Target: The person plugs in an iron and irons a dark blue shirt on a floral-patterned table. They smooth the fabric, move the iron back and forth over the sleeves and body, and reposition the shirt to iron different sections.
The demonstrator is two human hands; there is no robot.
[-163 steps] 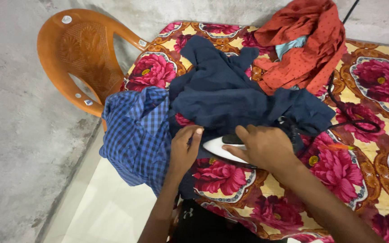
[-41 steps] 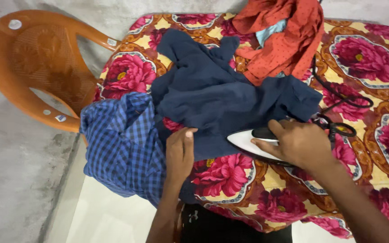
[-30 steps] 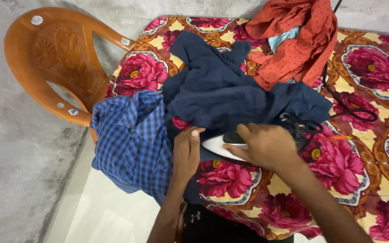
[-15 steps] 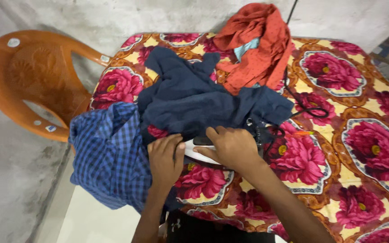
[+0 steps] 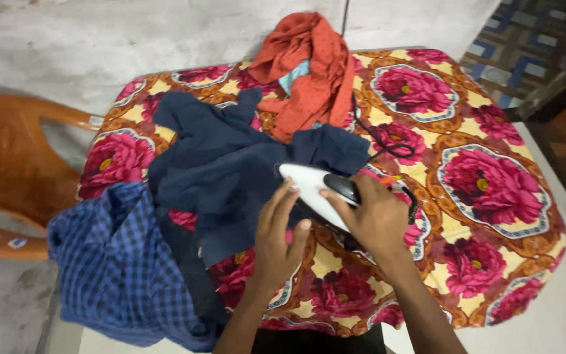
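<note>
White iron [image 5: 309,187] at frame centre grasped by right hand [image 5: 376,216], left hand [image 5: 279,236] open, flat beside it on navy garment [image 5: 230,170], floral cloth [image 5: 492,190] beneath.

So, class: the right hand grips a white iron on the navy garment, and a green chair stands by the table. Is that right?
Not quite. The head view shows the chair is orange, not green. The right hand does grip the white iron on the navy garment, beside the table.
</note>
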